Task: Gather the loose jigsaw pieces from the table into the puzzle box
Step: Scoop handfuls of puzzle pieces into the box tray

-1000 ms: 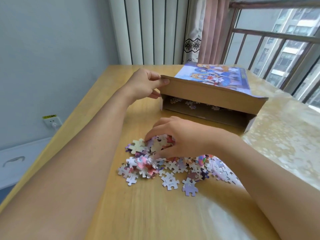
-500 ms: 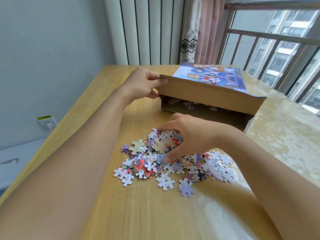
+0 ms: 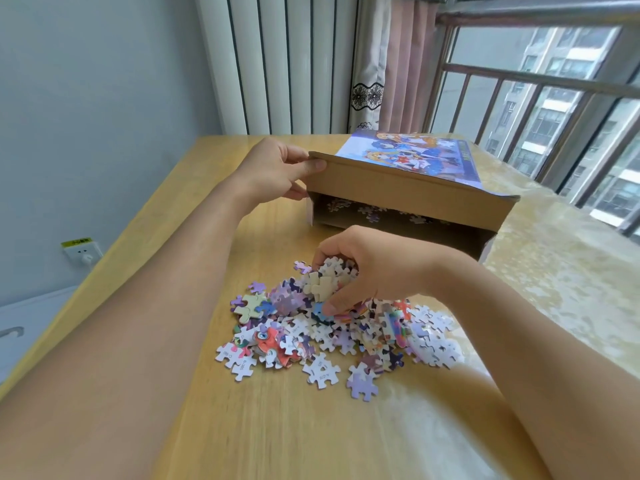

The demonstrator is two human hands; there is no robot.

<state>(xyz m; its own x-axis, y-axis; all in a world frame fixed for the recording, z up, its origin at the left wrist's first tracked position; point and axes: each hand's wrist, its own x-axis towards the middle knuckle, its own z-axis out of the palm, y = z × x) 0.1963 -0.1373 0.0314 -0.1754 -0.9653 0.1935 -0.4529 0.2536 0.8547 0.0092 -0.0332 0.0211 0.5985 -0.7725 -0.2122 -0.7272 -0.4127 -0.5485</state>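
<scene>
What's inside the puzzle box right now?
Through the open front of the puzzle box, several loose pieces lie on its floor. The left hand grips its corner. The printed top and front flap cover the rest of the interior, so the total inside cannot be seen.

The scene is being lit brightly and evenly by daylight coming through the window (image 3: 540, 109) at the right, and soft glare is being thrown across the counter (image 3: 554, 271). Edges are being bowed by the wide-angle lens, and the nearest forearms are being rendered slightly soft.
</scene>
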